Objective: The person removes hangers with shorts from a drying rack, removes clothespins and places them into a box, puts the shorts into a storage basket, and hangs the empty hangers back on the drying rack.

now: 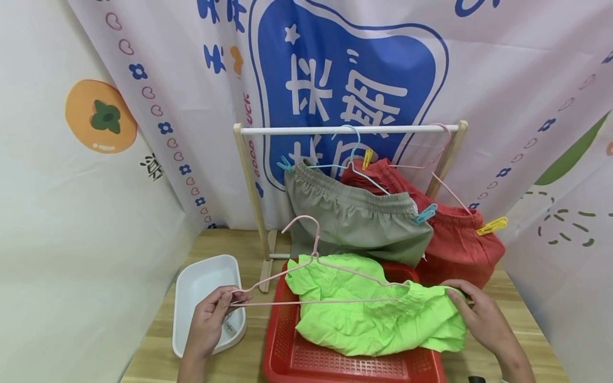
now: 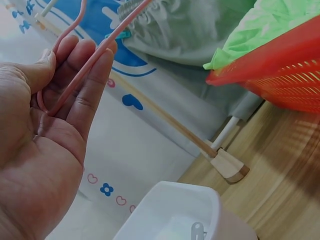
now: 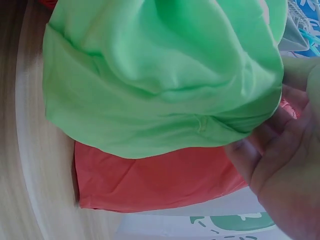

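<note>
My left hand (image 1: 210,314) holds the left corner of a pink wire hanger (image 1: 354,302), thumb and fingers about the wire; the left wrist view shows the bent wire (image 2: 75,82) across the fingers. The hanger's right end goes into the gathered waistband of bright green shorts (image 1: 378,330). At the right side of the shorts, my right hand (image 1: 483,316) pinches the cloth near the waistband. In the right wrist view the green cloth (image 3: 160,90) hangs beside the right hand (image 3: 285,155), hiding part of its fingers. Below the shorts is a red basket (image 1: 273,346).
Behind stands a rack (image 1: 297,130) with grey-green shorts (image 1: 345,213) on a blue hanger and red shorts (image 1: 474,244) on a pink one, both clipped with clothespins. A white tray (image 1: 179,303) with a small clip inside sits at the left on the wooden table (image 1: 155,346).
</note>
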`<state>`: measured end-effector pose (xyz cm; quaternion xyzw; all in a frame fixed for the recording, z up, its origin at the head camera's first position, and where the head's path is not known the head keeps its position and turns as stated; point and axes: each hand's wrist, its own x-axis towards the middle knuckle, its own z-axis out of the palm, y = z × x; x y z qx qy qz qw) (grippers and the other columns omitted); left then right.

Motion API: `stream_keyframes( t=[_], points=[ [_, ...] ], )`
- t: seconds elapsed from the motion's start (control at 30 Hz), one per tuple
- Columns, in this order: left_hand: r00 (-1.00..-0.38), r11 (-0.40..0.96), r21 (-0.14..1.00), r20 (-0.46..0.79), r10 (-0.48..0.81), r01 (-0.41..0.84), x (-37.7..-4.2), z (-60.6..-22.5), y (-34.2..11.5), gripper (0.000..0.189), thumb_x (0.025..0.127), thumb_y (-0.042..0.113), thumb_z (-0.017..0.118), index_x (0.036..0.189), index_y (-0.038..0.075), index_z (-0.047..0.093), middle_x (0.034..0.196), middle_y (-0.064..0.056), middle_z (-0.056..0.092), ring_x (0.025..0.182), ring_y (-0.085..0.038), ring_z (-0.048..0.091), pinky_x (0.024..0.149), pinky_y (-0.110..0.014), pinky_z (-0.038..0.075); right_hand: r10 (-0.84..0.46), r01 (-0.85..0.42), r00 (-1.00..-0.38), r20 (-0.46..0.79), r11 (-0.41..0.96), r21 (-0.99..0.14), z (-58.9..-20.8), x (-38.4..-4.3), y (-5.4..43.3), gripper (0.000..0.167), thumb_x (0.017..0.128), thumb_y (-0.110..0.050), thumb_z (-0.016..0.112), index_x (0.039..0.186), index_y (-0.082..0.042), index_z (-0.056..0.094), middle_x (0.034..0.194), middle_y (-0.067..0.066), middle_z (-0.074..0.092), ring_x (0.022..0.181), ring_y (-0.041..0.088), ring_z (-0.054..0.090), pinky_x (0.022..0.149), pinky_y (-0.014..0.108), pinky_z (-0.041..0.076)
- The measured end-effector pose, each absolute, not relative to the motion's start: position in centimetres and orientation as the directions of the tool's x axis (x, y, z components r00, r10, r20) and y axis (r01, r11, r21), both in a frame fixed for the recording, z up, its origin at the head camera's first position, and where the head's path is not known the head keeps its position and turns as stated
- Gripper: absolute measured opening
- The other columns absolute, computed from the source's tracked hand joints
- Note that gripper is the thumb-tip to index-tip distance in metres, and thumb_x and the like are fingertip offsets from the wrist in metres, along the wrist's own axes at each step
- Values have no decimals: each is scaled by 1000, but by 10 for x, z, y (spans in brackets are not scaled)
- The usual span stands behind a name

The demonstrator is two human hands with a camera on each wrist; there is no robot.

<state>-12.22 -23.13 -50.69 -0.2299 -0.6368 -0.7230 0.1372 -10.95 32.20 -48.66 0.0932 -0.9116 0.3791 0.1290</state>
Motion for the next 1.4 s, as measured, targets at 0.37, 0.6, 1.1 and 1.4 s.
stream_keyframes(
  t=[0.37,0.6,1.1,1.4],
  points=[
    [-840,-224,836,532,103,502,-123,-510,-235,25,107,-14,31,110,-27,52,105,-22,73,103,-21,73,89,-33,58,-48,-225,-963,266,688,-690,-490,-112,322,19,107,-16,59,122,-9,70,113,2,70,103,0,60,76,25,56],
    [-855,-169,861,502,129,480,-124,-513,-229,25,108,-12,33,111,-24,54,107,-16,75,103,-19,72,90,-34,58,-136,-291,-956,260,549,-783,-489,-116,302,24,109,-16,55,128,-9,67,122,5,69,111,2,62,83,20,55],
    [-862,-81,882,470,189,464,-128,-520,-214,26,108,-10,35,111,-16,60,103,-24,72,98,-29,74,84,-41,60,-233,-305,-949,213,505,-807,-483,-114,280,36,114,-19,39,136,-6,65,132,5,67,121,6,60,95,18,50],
    [-859,-105,877,481,177,469,-128,-519,-205,25,108,-11,35,111,-18,59,101,-27,70,97,-22,74,83,-34,60,-283,-383,-924,259,645,-661,-467,-104,274,26,108,-17,57,128,-21,73,128,-7,69,120,12,62,96,25,52]
  ],
)
